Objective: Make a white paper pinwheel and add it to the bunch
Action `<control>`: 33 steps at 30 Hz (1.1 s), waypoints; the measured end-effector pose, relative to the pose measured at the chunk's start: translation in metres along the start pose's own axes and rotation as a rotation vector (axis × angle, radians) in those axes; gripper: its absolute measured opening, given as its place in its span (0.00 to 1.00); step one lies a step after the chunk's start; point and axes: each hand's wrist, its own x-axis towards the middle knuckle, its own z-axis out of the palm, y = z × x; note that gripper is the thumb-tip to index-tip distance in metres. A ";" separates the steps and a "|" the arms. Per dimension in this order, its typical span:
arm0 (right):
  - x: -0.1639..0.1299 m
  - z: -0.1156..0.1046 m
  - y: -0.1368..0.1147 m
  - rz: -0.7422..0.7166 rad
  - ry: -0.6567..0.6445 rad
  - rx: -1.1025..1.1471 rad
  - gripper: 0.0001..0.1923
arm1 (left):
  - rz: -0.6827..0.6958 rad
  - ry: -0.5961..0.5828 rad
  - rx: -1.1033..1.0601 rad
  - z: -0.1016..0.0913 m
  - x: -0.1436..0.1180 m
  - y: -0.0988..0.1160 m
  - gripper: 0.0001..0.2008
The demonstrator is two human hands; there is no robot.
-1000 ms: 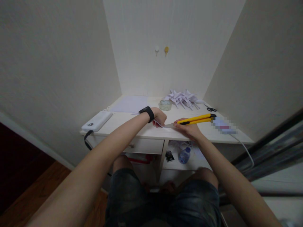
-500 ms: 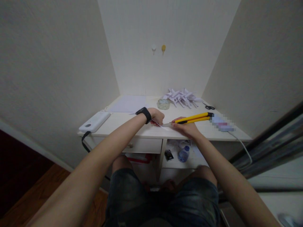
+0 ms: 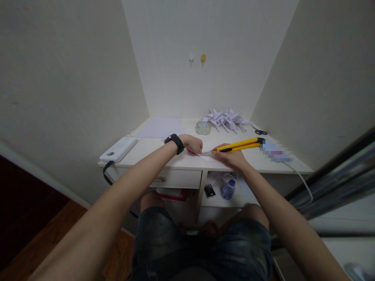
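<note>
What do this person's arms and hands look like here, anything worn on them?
Both arms are bare from above the elbow down, no sleeves in view. The left hand has a black band with a dark rectangular face on its wrist, like a watch or fitness tracker. The right hand and wrist wear nothing. No gloves, no visible rings.

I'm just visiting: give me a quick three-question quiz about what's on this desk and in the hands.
1. True or false: the right hand holds a yellow utility knife.
2. Which lies at the desk's left front corner? A) scissors B) white power bank C) tape roll
3. Fill in: the left hand pinches a small piece of ____.

Key: 1 true; 2 B, the white power bank; 3 paper.
</note>
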 end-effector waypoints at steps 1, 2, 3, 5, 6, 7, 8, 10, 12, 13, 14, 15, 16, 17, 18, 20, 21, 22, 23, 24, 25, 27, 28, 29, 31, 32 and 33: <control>0.000 0.000 -0.001 0.013 -0.001 0.008 0.17 | 0.004 0.008 -0.004 0.000 0.000 -0.001 0.03; 0.000 0.000 -0.002 0.023 -0.003 0.017 0.17 | 0.008 0.016 -0.007 0.001 -0.001 -0.001 0.02; 0.000 0.000 -0.002 0.031 -0.007 0.026 0.17 | 0.012 0.025 -0.010 0.001 -0.001 -0.002 0.02; 0.000 0.001 -0.003 0.036 -0.014 0.037 0.17 | 0.018 0.043 -0.024 0.003 -0.003 -0.002 0.01; 0.000 0.001 -0.003 0.036 -0.015 0.043 0.17 | 0.020 0.050 -0.034 0.003 -0.003 -0.003 0.01; 0.000 0.001 -0.003 0.036 -0.014 0.049 0.17 | 0.021 0.054 -0.044 0.004 -0.004 -0.003 0.02; 0.000 0.002 -0.003 0.037 -0.015 0.054 0.16 | 0.023 0.058 -0.053 0.005 -0.004 -0.004 0.02; 0.000 0.002 -0.003 0.044 -0.015 0.061 0.16 | 0.028 0.060 -0.067 0.005 -0.004 -0.005 0.02; 0.000 0.002 -0.004 0.048 -0.012 0.067 0.16 | 0.035 0.060 -0.082 0.005 -0.004 -0.007 0.03; 0.000 0.002 -0.004 0.048 -0.014 0.068 0.16 | 0.036 0.057 -0.088 0.005 -0.003 -0.008 0.03; 0.000 0.002 -0.005 0.048 -0.019 0.068 0.15 | 0.036 0.054 -0.093 0.005 -0.002 -0.008 0.03; 0.000 0.002 -0.005 0.048 -0.022 0.070 0.15 | 0.036 0.051 -0.097 0.005 -0.002 -0.009 0.03; 0.000 0.002 -0.006 0.048 -0.024 0.070 0.15 | 0.037 0.048 -0.103 0.004 -0.001 -0.010 0.03; 0.000 0.002 -0.006 0.049 -0.021 0.071 0.15 | 0.041 0.043 -0.110 0.004 0.000 -0.010 0.03; 0.000 0.002 -0.006 0.050 -0.017 0.070 0.14 | 0.047 0.037 -0.119 0.004 0.001 -0.011 0.03; 0.000 0.002 -0.006 0.054 -0.011 0.063 0.14 | 0.061 0.023 -0.141 0.003 0.002 -0.012 0.03; 0.000 0.002 -0.006 0.058 -0.014 0.056 0.14 | 0.066 0.013 -0.150 0.003 0.002 -0.013 0.03; 0.000 0.002 -0.006 0.060 -0.018 0.052 0.14 | 0.073 0.005 -0.160 0.003 0.003 -0.014 0.02; 0.000 0.002 -0.005 0.061 -0.021 0.050 0.14 | 0.079 -0.002 -0.168 0.003 0.003 -0.015 0.02; 0.000 0.002 -0.005 0.059 -0.021 0.052 0.15 | 0.085 -0.004 -0.177 0.003 0.003 -0.015 0.02; 0.000 0.002 -0.004 0.056 -0.019 0.056 0.15 | 0.089 -0.003 -0.184 0.003 0.004 -0.017 0.02; 0.000 0.002 -0.002 0.048 -0.014 0.063 0.16 | 0.095 0.003 -0.196 0.003 0.005 -0.019 0.03; 0.000 0.003 -0.001 0.045 -0.011 0.064 0.16 | 0.096 0.002 -0.201 0.004 0.005 -0.020 0.03; 0.000 0.003 0.000 0.044 -0.010 0.063 0.17 | 0.096 0.001 -0.206 0.004 0.005 -0.021 0.03; 0.000 0.003 0.001 0.041 -0.009 0.057 0.18 | 0.097 -0.002 -0.215 0.004 0.007 -0.022 0.03; 0.000 0.003 0.001 0.040 -0.009 0.053 0.18 | 0.097 0.000 -0.219 0.004 0.007 -0.023 0.03; 0.000 0.003 0.001 0.039 -0.009 0.048 0.18 | 0.097 0.002 -0.225 0.004 0.007 -0.023 0.03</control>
